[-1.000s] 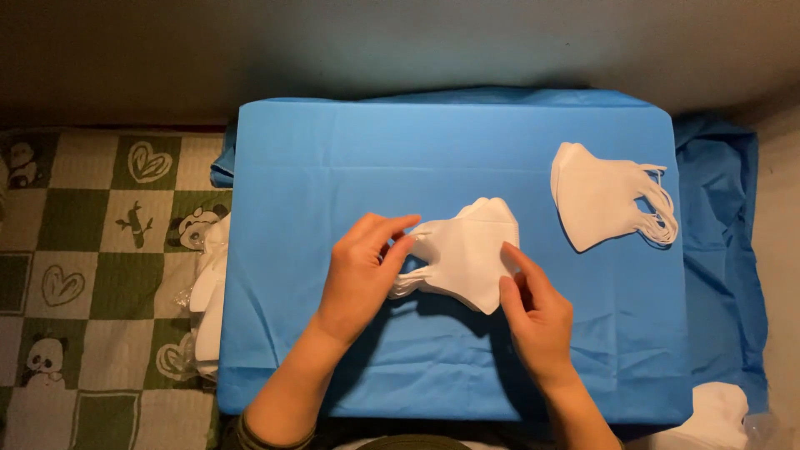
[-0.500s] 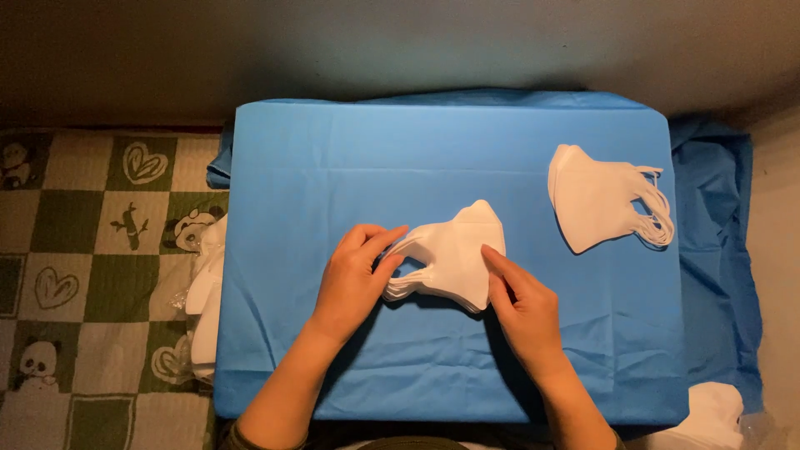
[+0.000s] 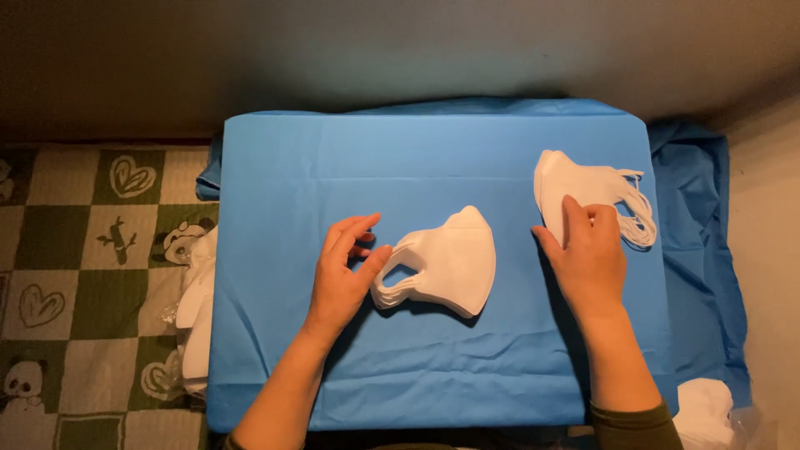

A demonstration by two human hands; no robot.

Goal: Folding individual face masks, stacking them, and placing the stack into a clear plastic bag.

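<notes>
blue cloth (image 3: 433,150), checkered mat (image 3: 83,250), white bundle (image 3: 196,321)

Head cam, straight down, near blue table (image 3: 433,142)

You've got a surface (image 3: 433,367) draped in a blue cloth (image 3: 696,250) that spills over the right edge. Left of it is a green-and-cream checkered floor mat (image 3: 83,242) with hearts and pandas. A plain dark wall (image 3: 400,50) runs behind. The light is dim and warm, falling off at the corners.
</notes>
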